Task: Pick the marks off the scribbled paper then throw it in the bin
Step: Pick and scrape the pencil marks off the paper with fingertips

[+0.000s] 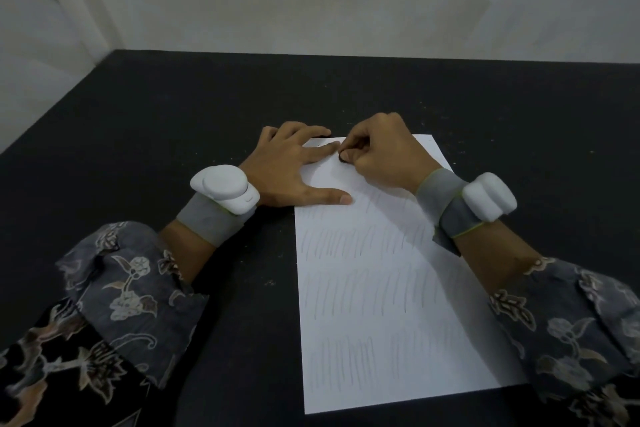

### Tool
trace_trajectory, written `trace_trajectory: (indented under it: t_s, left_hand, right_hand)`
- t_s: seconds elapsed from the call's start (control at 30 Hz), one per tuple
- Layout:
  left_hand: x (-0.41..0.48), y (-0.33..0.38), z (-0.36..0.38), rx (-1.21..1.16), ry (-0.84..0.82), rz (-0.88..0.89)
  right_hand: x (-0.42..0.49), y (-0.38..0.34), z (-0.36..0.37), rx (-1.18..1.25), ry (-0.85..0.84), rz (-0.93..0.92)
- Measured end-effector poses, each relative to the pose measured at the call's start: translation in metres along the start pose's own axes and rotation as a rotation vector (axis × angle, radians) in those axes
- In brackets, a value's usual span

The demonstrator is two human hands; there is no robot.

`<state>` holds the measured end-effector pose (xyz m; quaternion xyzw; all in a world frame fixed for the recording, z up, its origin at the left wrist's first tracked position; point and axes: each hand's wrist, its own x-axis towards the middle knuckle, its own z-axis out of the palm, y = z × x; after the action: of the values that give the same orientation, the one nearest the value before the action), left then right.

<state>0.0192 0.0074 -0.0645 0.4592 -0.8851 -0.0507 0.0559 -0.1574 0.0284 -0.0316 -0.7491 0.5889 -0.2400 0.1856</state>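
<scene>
The white rectangular sheet of paper covered in rows of faint grey pencil strokes (377, 288) lay flat on the black matte tabletop (173, 121), and the job looked barely begun: only the far corner seemed rubbed clean, while most rows remained. The left hand (294, 166) lay spread, fingers straight, pressing that top edge down. The right hand (377, 152) was curled, pinching a small dark eraser-like lump (344, 158) against the paper. No bin or other container was in sight, so the throwing away was still to come.
</scene>
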Motion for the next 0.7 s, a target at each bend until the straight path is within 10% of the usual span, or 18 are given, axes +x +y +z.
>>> trace_trajectory:
  t_s: [0.17, 0.4, 0.7]
  left_hand:
    - [-0.001, 0.001, 0.001, -0.028, 0.021, 0.020]
    - [-0.001, 0.001, 0.001, -0.010, 0.006, -0.003]
    - [-0.002, 0.001, 0.000, -0.016, -0.016, -0.011]
  right_hand:
    - [-0.009, -0.010, -0.003, 0.014, -0.203, -0.069]
    - [0.007, 0.004, 0.001, -0.006, 0.052, 0.048]
    - [0.002, -0.003, 0.001, -0.013, -0.033, -0.005]
